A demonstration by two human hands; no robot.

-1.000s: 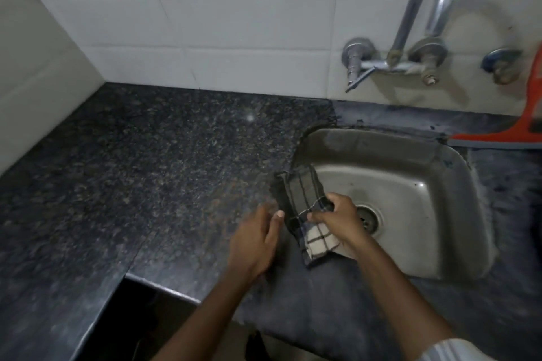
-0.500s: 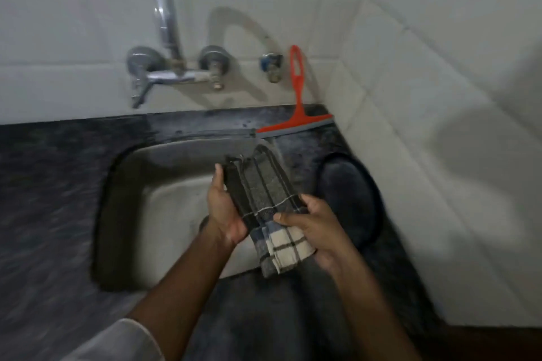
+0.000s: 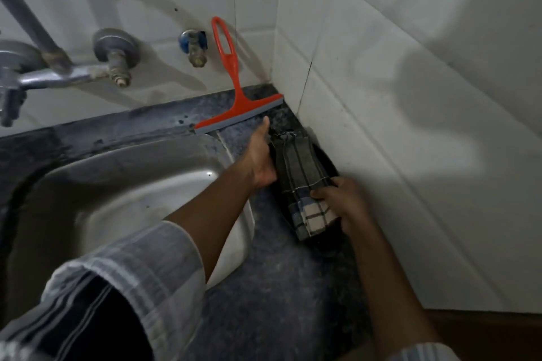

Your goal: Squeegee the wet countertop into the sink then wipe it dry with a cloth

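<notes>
A folded checked cloth (image 3: pixel 299 173), dark grey with a pale blue-and-white end, stretches over the dark speckled countertop (image 3: pixel 264 278) right of the steel sink (image 3: pixel 140 190). My left hand (image 3: pixel 259 157) grips its left edge near the far end. My right hand (image 3: pixel 343 199) pinches its near end. An orange squeegee (image 3: pixel 234 91) leans against the back tiles, its blade resting on the counter just beyond my left hand.
A chrome wall tap (image 3: pixel 58 67) and a small blue-capped valve (image 3: pixel 193 47) stick out of the back wall. White tiled walls meet in a corner at the right. A dark round plate (image 3: pixel 328 164) lies under the cloth by the right wall.
Both hands have carried the cloth from over the sink to the counter strip on the right, close to the side wall. The view has swung right.
</notes>
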